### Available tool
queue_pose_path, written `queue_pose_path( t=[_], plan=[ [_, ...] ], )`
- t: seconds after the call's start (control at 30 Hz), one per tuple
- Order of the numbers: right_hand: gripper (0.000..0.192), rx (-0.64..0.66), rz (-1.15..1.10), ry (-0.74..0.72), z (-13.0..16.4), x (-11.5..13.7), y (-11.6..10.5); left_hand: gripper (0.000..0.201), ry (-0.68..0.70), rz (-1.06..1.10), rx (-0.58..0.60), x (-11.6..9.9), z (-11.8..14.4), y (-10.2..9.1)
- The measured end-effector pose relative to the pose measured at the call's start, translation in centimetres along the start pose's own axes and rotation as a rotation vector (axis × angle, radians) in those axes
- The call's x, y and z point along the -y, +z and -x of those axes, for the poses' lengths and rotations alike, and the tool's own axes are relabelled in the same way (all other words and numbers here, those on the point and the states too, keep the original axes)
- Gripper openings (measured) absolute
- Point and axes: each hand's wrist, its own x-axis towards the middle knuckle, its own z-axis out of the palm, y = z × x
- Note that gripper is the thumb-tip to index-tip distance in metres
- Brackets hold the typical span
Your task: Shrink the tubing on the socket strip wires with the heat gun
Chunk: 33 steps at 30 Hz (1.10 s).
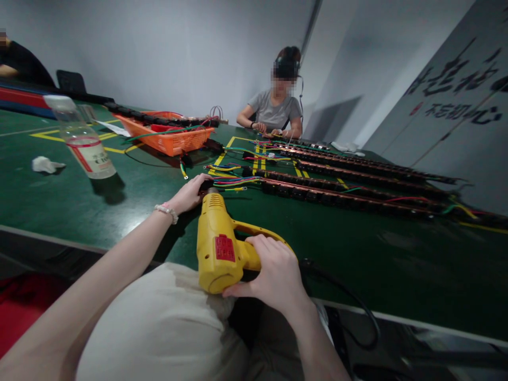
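My right hand (280, 270) is wrapped round the handle of a yellow heat gun (208, 225) with a red label on its body. The gun's nozzle points away from me, close to the fingers of my left hand (191, 194). That hand is closed on the black end (206, 185) of a wire bundle, partly hidden by its fingers and the nozzle. From there, coloured wires (238, 181) run right to a long black and copper-coloured bar assembly (317, 193) lying on the green table (341, 243).
More bar assemblies (357, 172) lie behind the nearest one. An orange basket (174, 142) holds more dark parts. A plastic bottle (89, 153) and crumpled tissue (46, 164) are at left. Across the table sits a person (273, 111). A black cable (353, 296) hangs over the front edge.
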Motion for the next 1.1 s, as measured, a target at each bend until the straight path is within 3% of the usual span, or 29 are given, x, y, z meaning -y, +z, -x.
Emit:
queue_pose_path(
  t=[0.17, 0.43, 0.63, 0.93, 1.1],
  plan=[
    [0.083, -0.023, 0.056, -0.027, 0.1, -1.2, -0.4, 0.045, 0.030, -0.011, -0.009, 0.4, -0.1, 0.1],
    [0.068, -0.050, 0.177, 0.017, 0.8, -3.4, -1.9, 0.043, 0.030, -0.026, -0.013, 0.2, 0.0, 0.0],
    [0.071, -0.082, 0.243, 0.033, 1.5, -4.9, -2.3, 0.044, 0.036, -0.035, -0.016, 0.3, 0.0, 0.1],
    [0.073, -0.193, 0.291, 0.105, 2.6, -2.6, -1.1, 0.044, 0.005, -0.030, 0.000, 0.3, 0.0, 0.0],
    [0.072, -0.198, 0.233, 0.063, 2.4, -1.8, -0.4, 0.044, -0.004, -0.029, -0.004, 0.3, 0.0, 0.1]
  ],
)
